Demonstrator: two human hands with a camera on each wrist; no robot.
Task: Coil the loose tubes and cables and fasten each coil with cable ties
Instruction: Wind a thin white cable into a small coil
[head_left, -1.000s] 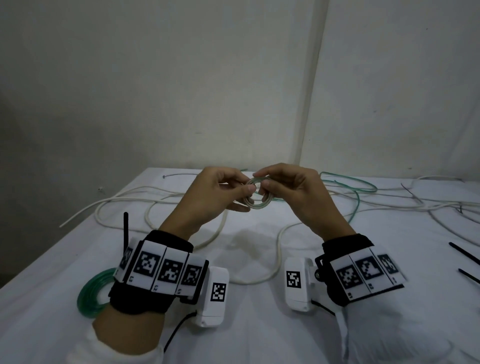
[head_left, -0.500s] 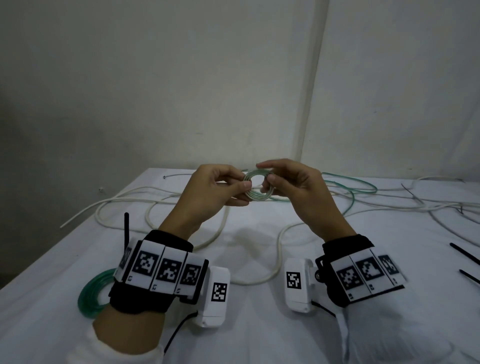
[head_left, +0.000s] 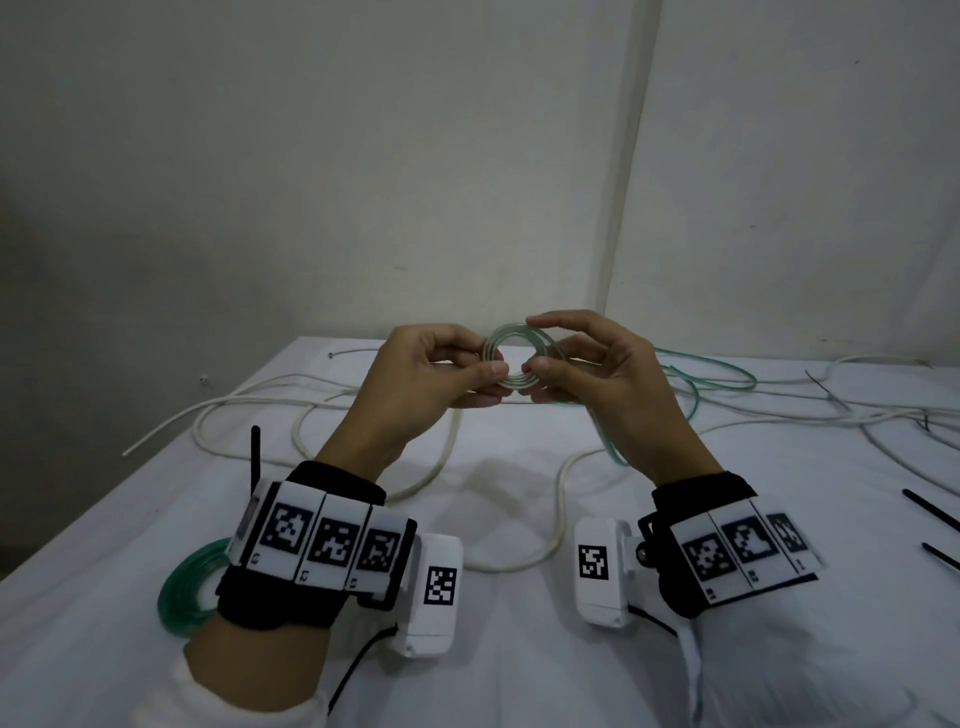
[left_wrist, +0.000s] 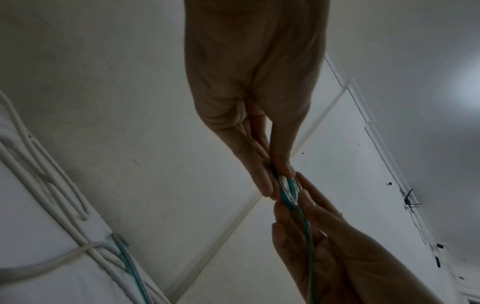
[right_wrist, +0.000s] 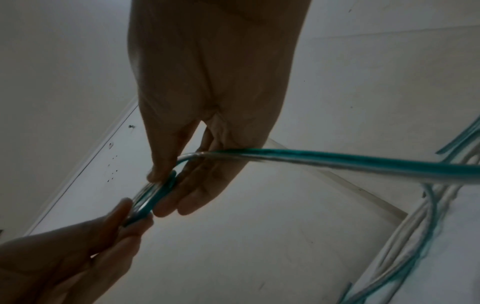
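1. Since a second ago we have lifted the coil (head_left: 511, 358) a little higher, and another turn has gone on.
2. At far left a finished green coil (head_left: 189, 590) lies on the table (head_left: 493, 649); white cables (head_left: 322, 415) sprawl beyond it.
3. Our left hand (head_left: 421, 384) pinches the coil's left rim, thumb against fingers; if that pinch slackens, the springy turns could pop open.
4. Our right hand (head_left: 597, 374) pinches the right rim, with the tail (right_wrist: 337, 162) running across it; a snag among the cables could jerk the coil loose.
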